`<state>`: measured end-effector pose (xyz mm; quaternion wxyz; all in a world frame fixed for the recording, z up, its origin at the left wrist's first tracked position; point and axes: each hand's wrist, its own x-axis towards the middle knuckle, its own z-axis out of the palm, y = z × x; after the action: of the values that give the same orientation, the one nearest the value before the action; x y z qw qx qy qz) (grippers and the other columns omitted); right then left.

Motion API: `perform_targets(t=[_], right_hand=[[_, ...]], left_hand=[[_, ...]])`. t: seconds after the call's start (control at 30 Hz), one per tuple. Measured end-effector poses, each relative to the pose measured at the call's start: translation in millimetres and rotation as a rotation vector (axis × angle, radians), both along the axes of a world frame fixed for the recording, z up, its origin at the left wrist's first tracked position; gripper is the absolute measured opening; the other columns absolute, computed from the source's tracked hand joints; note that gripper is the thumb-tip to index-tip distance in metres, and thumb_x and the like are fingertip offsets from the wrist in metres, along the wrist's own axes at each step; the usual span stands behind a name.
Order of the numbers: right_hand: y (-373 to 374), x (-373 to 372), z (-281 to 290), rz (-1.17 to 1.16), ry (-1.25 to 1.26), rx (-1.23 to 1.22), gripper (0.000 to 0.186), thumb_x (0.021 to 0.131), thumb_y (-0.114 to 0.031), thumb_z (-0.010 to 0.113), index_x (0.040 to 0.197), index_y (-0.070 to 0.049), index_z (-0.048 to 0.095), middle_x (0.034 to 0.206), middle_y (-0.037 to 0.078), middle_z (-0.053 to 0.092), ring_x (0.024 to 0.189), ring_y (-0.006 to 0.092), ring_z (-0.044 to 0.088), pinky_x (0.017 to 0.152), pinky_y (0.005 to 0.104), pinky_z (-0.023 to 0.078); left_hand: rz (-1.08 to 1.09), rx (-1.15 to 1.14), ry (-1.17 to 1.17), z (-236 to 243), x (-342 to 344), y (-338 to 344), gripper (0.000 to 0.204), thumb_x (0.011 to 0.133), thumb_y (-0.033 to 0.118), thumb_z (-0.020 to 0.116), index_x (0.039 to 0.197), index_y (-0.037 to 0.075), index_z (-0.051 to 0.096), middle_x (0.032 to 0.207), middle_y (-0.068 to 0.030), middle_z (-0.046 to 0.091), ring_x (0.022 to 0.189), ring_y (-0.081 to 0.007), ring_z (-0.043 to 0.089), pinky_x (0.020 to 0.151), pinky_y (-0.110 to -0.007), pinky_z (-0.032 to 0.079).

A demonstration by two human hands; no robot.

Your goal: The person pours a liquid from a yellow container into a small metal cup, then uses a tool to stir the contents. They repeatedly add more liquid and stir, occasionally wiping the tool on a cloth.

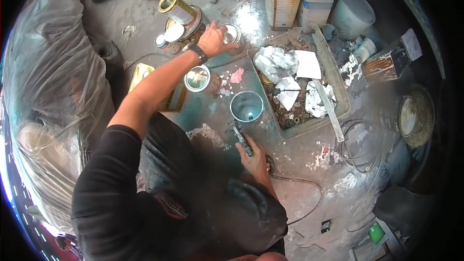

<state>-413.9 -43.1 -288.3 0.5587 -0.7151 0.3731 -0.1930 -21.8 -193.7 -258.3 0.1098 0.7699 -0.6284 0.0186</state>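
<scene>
Over the floor, left hand (212,38) stretches grasping a tin (232,35); right hand (253,157) grasps a spray gun (242,140).

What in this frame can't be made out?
- Head view: the left hand covers the round tin, so its grip and contents stay hidden.
- The right hand wraps the spray gun handle.
- Small parts in the tray are too small, partly under rags.
</scene>
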Motion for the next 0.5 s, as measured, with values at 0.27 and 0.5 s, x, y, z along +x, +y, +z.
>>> perform_targets(t=[0.27, 0.5], right_hand=[[-3, -1, 7, -0.184, 0.027, 0.249, 0.045, 0.098, -0.028, 0.071, 0.133, -0.001, 0.066, 0.112, 0.018, 0.075, 0.095, 0.0311, 0.073, 0.087, 0.0381, 0.056], [-90, 35, 80, -0.409, -0.267, 0.123, 0.038, 0.104, -0.035, 0.064, 0.119, 0.0, 0.066, 0.091, 0.008, 0.069, 0.05, 0.0114, 0.058, 0.046, 0.0255, 0.044]], left_hand=[[-0.253, 0.412, 0.055, 45, 0, 144, 0.131, 0.062, 0.06, 0.093, 0.157, -0.002, 0.026, 0.135, -0.0264, 0.05, 0.128, -0.0451, 0.049, 0.108, -0.054, 0.043], [-0.218, 0.294, 0.185, -2, 19, 164, 0.138, 0.056, 0.046, 0.098, 0.16, -0.001, 0.019, 0.137, -0.0283, 0.049, 0.128, -0.0469, 0.048, 0.111, -0.055, 0.039]])
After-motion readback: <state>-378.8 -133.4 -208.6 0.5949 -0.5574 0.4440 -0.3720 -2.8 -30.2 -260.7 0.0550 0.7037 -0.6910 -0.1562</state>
